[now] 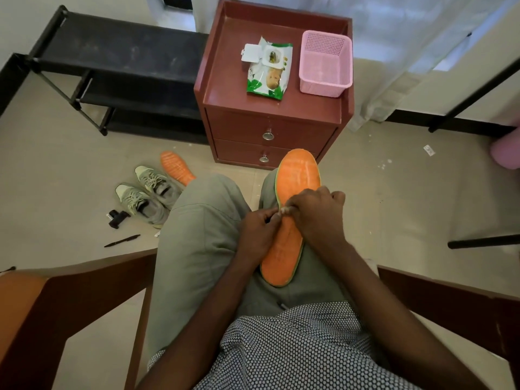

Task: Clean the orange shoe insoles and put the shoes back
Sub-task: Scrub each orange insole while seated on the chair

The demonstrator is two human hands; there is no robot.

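An orange insole (297, 178) with a green rim lies lengthwise on my right thigh. My right hand (318, 212) is curled over its middle, pinching a small pale scrap of wipe (284, 210) against the insole's left edge. My left hand (257, 235) grips that same edge from the left, fingertips meeting the right hand at the scrap. A second orange insole (176, 167) lies on the floor, partly behind my left knee. Two grey-green sneakers (149, 195) sit side by side on the floor beside it.
A brown nightstand (225, 88) straight ahead carries an open wet-wipes pack (268, 69) and a pink basket (325, 63). A black shoe rack (118, 71) stands at the left. A black clip (117, 218) and a pen (122, 241) lie on the floor. Chair arms flank me.
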